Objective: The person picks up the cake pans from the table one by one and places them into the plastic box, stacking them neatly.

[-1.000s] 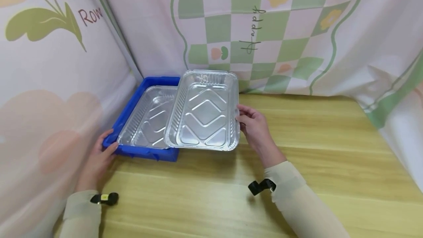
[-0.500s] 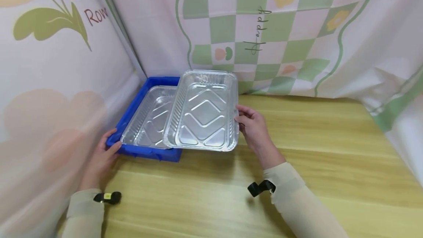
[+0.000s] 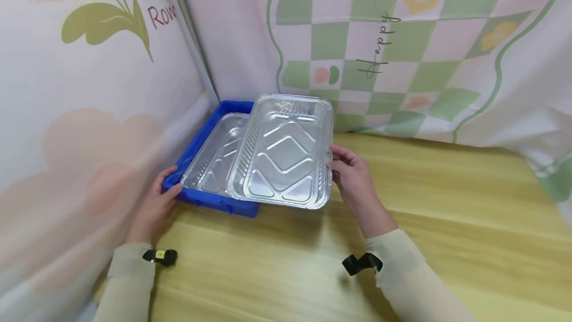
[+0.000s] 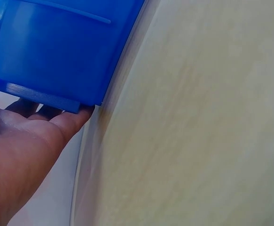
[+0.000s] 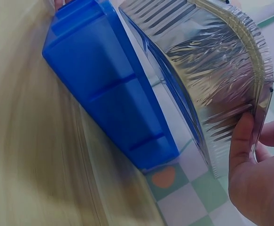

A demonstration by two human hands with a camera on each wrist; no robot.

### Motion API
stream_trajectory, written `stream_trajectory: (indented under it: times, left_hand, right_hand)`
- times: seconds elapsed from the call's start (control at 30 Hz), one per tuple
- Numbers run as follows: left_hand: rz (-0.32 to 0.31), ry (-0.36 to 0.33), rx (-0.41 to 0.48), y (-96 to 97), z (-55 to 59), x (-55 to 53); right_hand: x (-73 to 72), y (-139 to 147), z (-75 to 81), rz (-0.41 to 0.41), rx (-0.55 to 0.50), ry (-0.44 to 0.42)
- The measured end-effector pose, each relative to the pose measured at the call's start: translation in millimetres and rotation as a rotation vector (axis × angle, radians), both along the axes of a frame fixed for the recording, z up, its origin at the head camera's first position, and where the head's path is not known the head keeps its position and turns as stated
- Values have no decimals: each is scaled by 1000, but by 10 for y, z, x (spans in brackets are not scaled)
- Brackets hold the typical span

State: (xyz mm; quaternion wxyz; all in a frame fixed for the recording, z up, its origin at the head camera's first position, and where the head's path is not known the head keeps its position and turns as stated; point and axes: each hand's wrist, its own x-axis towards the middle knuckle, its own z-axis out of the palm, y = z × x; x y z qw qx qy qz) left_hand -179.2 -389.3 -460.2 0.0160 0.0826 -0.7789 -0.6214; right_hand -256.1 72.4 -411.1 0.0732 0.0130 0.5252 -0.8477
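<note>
In the head view my right hand [image 3: 355,180] pinches the right rim of a rectangular foil tray [image 3: 286,155] with ridged lines in its base. The tray overlaps the right part of a blue plastic bin [image 3: 219,201]. Inside that bin lies another foil tray [image 3: 212,163], partly hidden by the held one. My left hand [image 3: 154,207] holds the bin's near left corner, fingers on its side and thumb at the front rim. From the right wrist, the crinkled foil side [image 5: 207,61] shows above and beside the bin's wall [image 5: 99,84], thumb against the foil.
The bin stands on a wood-grain table [image 3: 277,257], tucked into the corner between a left fabric curtain [image 3: 111,83] and a green-checked back curtain [image 3: 330,39]. Both wrists wear black cameras, such as the right wrist camera [image 3: 357,264].
The head view has swung left, so everything sits further right in it. The held foil tray overlaps slightly more of the bin. Both hands keep their grips.
</note>
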Motion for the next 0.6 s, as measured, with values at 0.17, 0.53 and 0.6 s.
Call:
stream_trajectory:
  times: [0.17,0.53,0.6]
  left_hand:
    - [-8,16,15,115,-16,-21]
    - [5,31,-16,275,-7,3]
    - [9,30,-25,284,-23,11]
  right_hand:
    - [23,48,-23,-6,-11,8]
    - [-5,24,-31,0,-56,35]
    - [-13,19,-34,2,-61,33]
